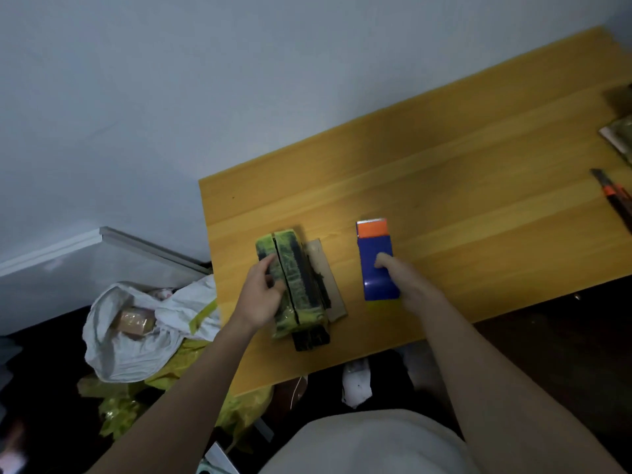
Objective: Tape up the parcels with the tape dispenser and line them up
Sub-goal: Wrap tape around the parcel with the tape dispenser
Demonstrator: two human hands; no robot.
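We have two parcels side by side on the table (444, 172), well apart, long sides roughly parallel: likely the start of a line. Our left hand (261, 292) rests on the near half of the green-and-black parcel (294, 278), fingers (270, 260) curled over its left edge and gripping it, probably to square it up or keep it from sliding. Under that parcel, beyond the fingers to the right, a brown card strip (325, 275) sticks out. Our right hand (408, 285) lies on the blue parcel (378, 268), fingers straight and pressing flat, likely nudging it; its orange end (372, 228) points away from us. We cannot make out a tape dispenser; a cutter-like tool (614, 196) lies far right of both hands.
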